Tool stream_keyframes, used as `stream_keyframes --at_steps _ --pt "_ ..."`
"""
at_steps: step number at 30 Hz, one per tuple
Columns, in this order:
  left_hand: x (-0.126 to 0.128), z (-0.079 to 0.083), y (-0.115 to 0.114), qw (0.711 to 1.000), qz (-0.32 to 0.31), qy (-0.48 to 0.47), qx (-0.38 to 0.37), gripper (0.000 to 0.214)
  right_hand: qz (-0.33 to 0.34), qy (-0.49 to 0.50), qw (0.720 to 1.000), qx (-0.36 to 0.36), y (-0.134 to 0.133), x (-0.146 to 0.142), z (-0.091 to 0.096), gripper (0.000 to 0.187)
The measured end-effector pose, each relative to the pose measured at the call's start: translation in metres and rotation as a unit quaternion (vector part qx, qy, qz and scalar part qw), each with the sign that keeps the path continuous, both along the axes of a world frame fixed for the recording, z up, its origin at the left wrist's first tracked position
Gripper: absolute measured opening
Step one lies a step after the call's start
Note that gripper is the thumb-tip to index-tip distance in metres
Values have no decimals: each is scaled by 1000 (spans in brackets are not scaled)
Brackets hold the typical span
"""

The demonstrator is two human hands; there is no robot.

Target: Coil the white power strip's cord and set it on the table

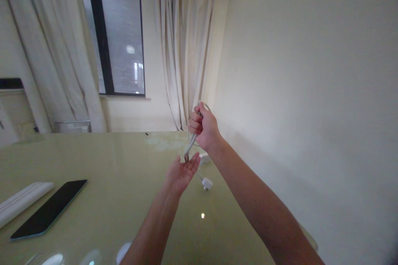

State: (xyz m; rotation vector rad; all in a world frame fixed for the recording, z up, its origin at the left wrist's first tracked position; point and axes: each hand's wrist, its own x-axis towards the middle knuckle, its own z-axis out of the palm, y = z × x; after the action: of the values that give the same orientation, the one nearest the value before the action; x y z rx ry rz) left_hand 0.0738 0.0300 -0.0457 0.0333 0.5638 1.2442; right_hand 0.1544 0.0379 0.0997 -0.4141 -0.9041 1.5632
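My right hand (205, 127) is closed in a fist around a bundled grey-white cable (190, 144), held up above the table. Loops of the cable stick out over the thumb and below the fist. Lower and to the left, my left hand (184, 172) is palm up with its fingers stretched out. The bundle's lower end comes down at those fingers; whether it rests on them I cannot tell. A white plug (207, 184) with prongs is just right of my left hand, on a thin cord. Behind the left fingertips a white block (204, 158), perhaps a socket, is partly hidden.
The glossy greenish table (118, 165) spreads below my hands. At left are a black flat panel (49, 210) and a long white object (25, 201). Clear round things (91, 258) stand at the near edge. A wall (304, 91) rises at right; curtains (189, 41) and a window (121, 33) lie beyond.
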Motion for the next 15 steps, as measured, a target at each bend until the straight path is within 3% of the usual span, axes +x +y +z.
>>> stream_keyframes --at_steps 3,6,11,15 --pt "-10 1 38 997 59 37 -21 37 -2 -39 999 17 -19 17 -12 42" --pt "-28 -6 61 991 100 93 -5 43 -47 -76 995 41 -26 40 -29 41" --pt "-58 -15 64 960 159 218 75 21 -198 -172 965 16 0 68 -73 42" --pt "-72 -21 58 924 168 310 151 19 -170 -293 941 -13 24 63 -112 41"
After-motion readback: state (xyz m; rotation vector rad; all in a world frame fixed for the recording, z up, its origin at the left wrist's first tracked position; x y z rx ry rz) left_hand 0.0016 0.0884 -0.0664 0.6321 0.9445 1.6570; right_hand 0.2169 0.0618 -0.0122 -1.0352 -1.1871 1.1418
